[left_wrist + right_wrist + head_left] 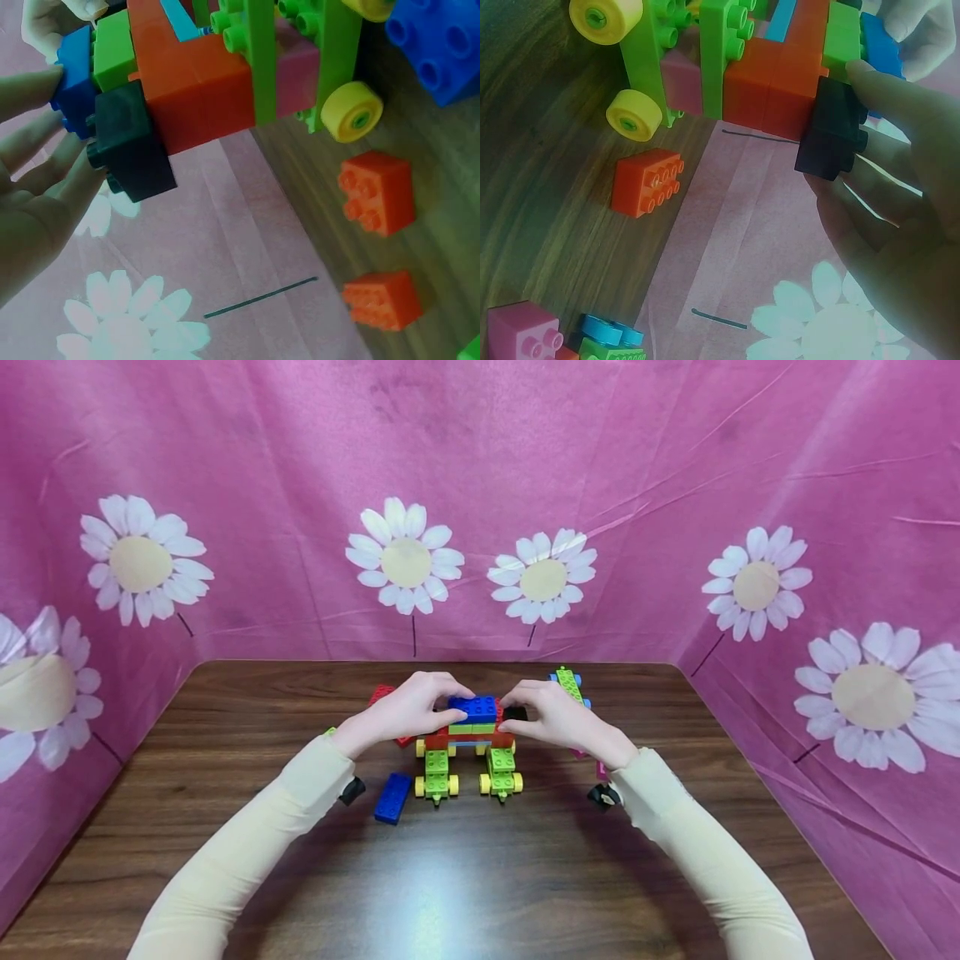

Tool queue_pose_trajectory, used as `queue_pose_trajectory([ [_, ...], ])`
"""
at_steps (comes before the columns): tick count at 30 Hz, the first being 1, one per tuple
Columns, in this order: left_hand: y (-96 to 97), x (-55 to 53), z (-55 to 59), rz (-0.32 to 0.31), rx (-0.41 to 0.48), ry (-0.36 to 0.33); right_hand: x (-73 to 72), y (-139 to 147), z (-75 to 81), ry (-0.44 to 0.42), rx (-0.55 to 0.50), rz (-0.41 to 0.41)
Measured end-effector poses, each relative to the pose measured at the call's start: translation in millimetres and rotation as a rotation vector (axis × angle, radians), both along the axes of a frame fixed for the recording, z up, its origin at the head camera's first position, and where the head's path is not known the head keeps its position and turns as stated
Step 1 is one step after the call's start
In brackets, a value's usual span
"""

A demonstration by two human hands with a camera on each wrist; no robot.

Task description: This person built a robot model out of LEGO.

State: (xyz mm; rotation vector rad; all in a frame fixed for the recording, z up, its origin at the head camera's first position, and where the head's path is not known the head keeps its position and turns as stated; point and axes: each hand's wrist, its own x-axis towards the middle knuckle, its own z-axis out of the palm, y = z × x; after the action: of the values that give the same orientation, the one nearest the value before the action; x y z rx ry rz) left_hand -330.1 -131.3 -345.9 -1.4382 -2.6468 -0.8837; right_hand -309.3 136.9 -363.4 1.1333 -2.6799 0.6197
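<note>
A block-built vehicle stands mid-table on yellow-wheeled green bases, with red bricks above them. On top of these sit light-green bricks and a studded blue brick. My left hand pinches the blue brick near its left end, thumb in front and fingers behind. A black brick juts out on that side. My right hand curls round another black brick at the right end, thumb by the light-green brick and fingers behind; its exact contact is partly hidden.
A loose blue brick lies front-left of the vehicle. Orange-red bricks lie beside it on the left, another orange-red brick on the right. A green wheeled base stands back right, and a pink brick lies right.
</note>
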Motion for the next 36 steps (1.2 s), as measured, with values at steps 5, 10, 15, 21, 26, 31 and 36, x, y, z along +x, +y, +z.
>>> queue_pose_trajectory([
  [5,3.5,1.2,2.4,0.003,-0.038,0.028,-0.3,0.3,-0.2,-0.009,-0.002,-0.003],
  [10,7.2,4.2,4.0,0.019,-0.084,0.044,0.3,0.3,-0.2,-0.016,0.0,-0.003],
  [15,11.4,8.5,6.9,0.029,-0.135,0.103,1.1,0.6,-0.1,-0.016,0.002,-0.009],
  [21,12.9,9.1,4.5,0.048,-0.133,0.101,1.2,1.0,-0.2,-0.02,0.008,-0.016],
  [26,5.0,4.6,-7.0,0.064,-0.037,0.028,1.7,0.5,-1.6,-0.027,0.016,-0.024],
  [31,-5.8,3.2,-12.4,0.1,0.037,-0.029,1.0,-1.1,-2.4,-0.029,0.017,-0.018],
  [36,-13.6,3.3,-12.0,0.118,0.08,-0.062,1.0,-1.8,0.5,-0.038,0.011,-0.02],
])
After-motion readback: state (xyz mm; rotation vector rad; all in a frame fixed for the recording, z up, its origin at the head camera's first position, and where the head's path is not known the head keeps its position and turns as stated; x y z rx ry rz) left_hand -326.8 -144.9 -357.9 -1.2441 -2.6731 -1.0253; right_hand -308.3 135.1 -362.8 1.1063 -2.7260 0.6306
